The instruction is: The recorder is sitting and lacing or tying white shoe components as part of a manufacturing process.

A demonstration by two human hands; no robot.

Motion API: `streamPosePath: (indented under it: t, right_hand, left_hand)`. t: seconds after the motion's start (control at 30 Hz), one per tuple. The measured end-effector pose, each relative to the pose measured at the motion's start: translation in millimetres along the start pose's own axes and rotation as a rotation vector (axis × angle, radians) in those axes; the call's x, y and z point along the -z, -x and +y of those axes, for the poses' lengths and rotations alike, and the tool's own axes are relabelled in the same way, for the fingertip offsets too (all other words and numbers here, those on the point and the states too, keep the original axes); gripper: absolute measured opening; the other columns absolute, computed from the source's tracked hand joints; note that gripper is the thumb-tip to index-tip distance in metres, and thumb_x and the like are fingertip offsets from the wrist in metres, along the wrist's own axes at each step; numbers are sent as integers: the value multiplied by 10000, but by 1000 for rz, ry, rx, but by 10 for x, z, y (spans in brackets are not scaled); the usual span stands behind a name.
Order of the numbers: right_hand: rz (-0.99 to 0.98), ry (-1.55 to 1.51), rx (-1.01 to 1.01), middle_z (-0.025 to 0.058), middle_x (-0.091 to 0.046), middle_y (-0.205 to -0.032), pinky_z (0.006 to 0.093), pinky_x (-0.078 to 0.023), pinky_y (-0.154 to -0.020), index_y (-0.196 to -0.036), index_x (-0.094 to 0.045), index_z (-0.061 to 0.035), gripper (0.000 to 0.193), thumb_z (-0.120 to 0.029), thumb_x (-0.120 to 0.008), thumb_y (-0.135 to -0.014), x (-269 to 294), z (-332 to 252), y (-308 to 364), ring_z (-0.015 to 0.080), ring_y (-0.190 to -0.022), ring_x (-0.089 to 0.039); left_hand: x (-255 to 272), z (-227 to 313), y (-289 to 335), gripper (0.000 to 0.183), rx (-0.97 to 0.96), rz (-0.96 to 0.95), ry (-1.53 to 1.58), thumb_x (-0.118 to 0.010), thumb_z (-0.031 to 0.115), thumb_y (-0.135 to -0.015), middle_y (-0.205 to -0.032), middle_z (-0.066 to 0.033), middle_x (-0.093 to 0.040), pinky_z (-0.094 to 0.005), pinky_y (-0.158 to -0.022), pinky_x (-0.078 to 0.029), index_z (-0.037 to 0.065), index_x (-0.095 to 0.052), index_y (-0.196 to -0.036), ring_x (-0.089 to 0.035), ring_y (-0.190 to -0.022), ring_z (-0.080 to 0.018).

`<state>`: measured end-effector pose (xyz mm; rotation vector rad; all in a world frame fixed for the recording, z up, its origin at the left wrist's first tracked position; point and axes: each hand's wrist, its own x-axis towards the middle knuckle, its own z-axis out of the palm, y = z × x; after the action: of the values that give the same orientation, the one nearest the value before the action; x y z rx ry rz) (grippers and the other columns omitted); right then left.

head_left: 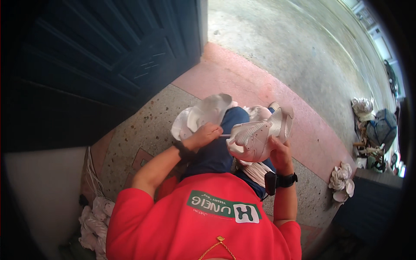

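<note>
Red shirt (195,229): across the bottom of the frame.
Right hand (281,154): right of centre, fingers curled around the edge of 1 white shoe upper (253,138).
Left hand (203,135): at centre, fingertips pinching a thin white cord (225,135) that runs to that upper.
Blue trousers (210,151): at centre, beneath the cord.
Loose white uppers (206,113): above and left of centre, just beyond the left hand.
White heaps: 1 at lower left (93,223), 1 at right (341,180).
Dark blue door (117,52): upper left.
Grey concrete (281,47): upper right.
</note>
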<state>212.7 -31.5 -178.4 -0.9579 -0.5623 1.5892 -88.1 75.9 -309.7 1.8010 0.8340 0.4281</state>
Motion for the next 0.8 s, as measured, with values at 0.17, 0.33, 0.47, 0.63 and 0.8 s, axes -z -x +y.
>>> streamPosePath:
  t: [0.17,0.33,0.47,0.63,0.8]
  right_hand:
    - [4,-288,-60,126,-620,-1382,438,-501,-1071,-1466,-475,13,526,-166,-658,-1007,749,417,240,257,-1247,-621]
    - [131,-383,-98,107,-630,-1366,417,-505,-1078,-1464,-480,5,531,-216,-667,-1019,1296,795,426,231,-1231,-629]
    - [285,-312,-142,98,-679,-1273,355,-533,-1018,-1387,-555,7,428,-219,-650,-1037,1579,892,499,191,-1141,-664]
    - [418,-225,-47,93,-691,-1209,315,-545,-953,-1351,-576,13,342,-183,-583,-1071,1616,1084,531,162,-1065,-671]
    - [445,-201,17,111,-658,-1287,322,-541,-979,-1412,-521,12,342,-107,-502,-1092,1257,1131,476,175,-1110,-660]
  left_hand:
    - [254,560,245,357,173,-227,60,-646,268,-1013,-710,-79,-611,-362,-633,-459,7,-662,-771,-558,-664,-160]
    - [111,1543,74,294,151,-227,-95,-697,213,-968,-704,-138,-644,-389,-631,-482,-2,-664,-771,-623,-660,-214]
    - [-500,1421,26,116,-160,-122,-409,-677,127,-950,-810,-188,-690,-458,-669,-533,25,-655,-1001,-689,-743,-369]
    - [-716,1547,3,166,-121,-344,-570,-661,180,-963,-851,-210,-698,-496,-693,-552,70,-654,-1088,-696,-785,-426]
    - [34,1355,-330,199,20,-405,-643,-668,283,-962,-753,-209,-679,-503,-672,-555,93,-667,-1023,-693,-738,-429]
